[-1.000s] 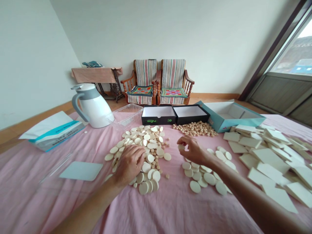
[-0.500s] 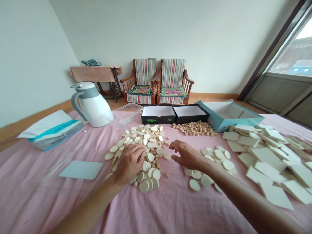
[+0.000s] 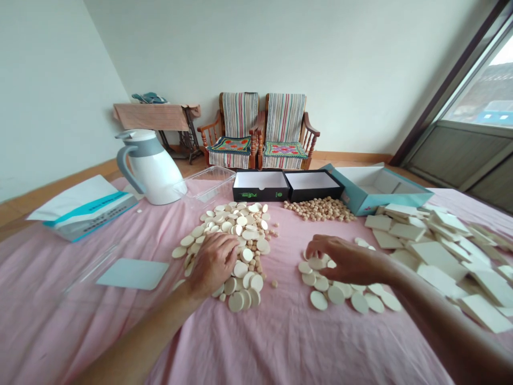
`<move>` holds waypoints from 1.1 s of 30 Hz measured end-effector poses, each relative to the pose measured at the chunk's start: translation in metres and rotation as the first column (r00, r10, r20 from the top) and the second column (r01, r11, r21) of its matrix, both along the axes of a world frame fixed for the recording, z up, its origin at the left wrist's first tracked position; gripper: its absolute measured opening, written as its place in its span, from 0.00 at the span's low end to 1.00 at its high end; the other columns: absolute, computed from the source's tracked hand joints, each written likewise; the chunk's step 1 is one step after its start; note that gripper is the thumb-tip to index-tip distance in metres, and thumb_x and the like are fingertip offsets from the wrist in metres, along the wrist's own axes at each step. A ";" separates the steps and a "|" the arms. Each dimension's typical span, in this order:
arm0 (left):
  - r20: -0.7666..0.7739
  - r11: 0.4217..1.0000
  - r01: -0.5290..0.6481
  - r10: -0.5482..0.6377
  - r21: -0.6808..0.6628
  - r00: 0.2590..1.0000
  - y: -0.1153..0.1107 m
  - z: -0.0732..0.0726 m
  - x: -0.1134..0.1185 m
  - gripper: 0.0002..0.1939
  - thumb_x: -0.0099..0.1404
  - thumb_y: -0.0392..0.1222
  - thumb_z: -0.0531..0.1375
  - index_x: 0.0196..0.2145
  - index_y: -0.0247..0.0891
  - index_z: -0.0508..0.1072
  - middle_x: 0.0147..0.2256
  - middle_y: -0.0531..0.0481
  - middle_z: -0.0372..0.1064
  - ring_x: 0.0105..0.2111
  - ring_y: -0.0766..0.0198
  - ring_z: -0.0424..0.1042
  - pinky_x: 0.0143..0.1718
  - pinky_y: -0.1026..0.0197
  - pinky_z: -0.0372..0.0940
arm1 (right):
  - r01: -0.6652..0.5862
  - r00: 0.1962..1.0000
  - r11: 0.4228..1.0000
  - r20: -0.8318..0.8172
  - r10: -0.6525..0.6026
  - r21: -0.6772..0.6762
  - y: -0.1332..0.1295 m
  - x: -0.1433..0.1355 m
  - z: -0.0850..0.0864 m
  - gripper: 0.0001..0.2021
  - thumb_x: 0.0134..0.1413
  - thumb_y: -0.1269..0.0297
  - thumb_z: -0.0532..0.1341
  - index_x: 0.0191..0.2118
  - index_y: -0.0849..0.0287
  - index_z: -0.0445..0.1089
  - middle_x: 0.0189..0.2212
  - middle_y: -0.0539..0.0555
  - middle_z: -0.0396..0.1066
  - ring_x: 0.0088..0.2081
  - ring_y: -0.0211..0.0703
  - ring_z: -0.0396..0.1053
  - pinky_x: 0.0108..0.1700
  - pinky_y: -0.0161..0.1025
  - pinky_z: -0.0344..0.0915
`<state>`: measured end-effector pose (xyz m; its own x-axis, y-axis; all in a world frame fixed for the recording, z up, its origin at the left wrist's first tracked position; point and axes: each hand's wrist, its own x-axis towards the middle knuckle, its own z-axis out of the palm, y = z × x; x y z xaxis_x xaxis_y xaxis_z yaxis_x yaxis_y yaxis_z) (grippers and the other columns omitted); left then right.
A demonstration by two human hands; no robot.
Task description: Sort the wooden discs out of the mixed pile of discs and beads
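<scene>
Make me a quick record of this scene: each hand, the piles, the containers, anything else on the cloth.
Left hand: on the mixed pile of pale round discs and small wooden pieces
Right hand: over the disc pile, fingers around one disc; grip unclear
Other piles: loose small wooden pieces; flat square tiles at far right
Containers: two black boxes, blue box, clear plastic tray
Also: white-and-gray jug
Surface: pink cloth

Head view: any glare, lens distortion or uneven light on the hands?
In the head view, daylight washes out the upper window; the jug and door frame lean outward, likely wide-angle distortion; the right hand looks darker than the left hand, and shadows on the pink cloth are soft.
</scene>
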<state>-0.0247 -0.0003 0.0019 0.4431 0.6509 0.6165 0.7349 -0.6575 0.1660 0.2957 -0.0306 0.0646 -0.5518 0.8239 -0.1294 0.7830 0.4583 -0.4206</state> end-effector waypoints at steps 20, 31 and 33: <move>0.008 1.000 0.001 -0.002 0.015 1.000 0.001 0.001 -0.001 0.08 0.63 0.32 0.54 0.35 0.38 0.72 0.37 0.48 0.73 0.39 0.60 0.70 0.47 0.51 0.63 | 0.120 0.980 0.915 0.102 -0.171 0.385 0.099 -0.063 -0.070 0.12 0.51 0.80 0.52 0.35 0.63 0.71 0.35 0.58 0.69 0.37 0.42 0.66 0.37 0.34 0.58; 0.003 1.000 -0.001 0.001 0.000 1.000 0.002 -0.002 -0.002 0.09 0.62 0.31 0.53 0.36 0.38 0.72 0.38 0.47 0.73 0.40 0.59 0.70 0.48 0.50 0.63 | 0.396 0.880 0.788 0.049 -0.472 0.472 0.131 -0.015 -0.039 0.13 0.54 0.77 0.51 0.39 0.63 0.71 0.40 0.64 0.66 0.43 0.50 0.63 0.39 0.40 0.57; 0.002 1.000 -0.003 0.003 -0.005 1.000 0.002 -0.002 -0.002 0.09 0.62 0.31 0.54 0.36 0.38 0.72 0.38 0.47 0.73 0.40 0.58 0.70 0.47 0.50 0.63 | 0.331 0.922 0.838 0.041 -0.385 0.434 0.125 -0.030 -0.042 0.12 0.53 0.77 0.51 0.38 0.63 0.71 0.38 0.62 0.67 0.40 0.46 0.65 0.40 0.38 0.58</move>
<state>-0.0269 0.0013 0.0001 0.4398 0.6550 0.6145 0.7365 -0.6546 0.1706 0.2657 0.0943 0.0229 -0.2099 0.9530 0.2185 0.9583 0.2449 -0.1472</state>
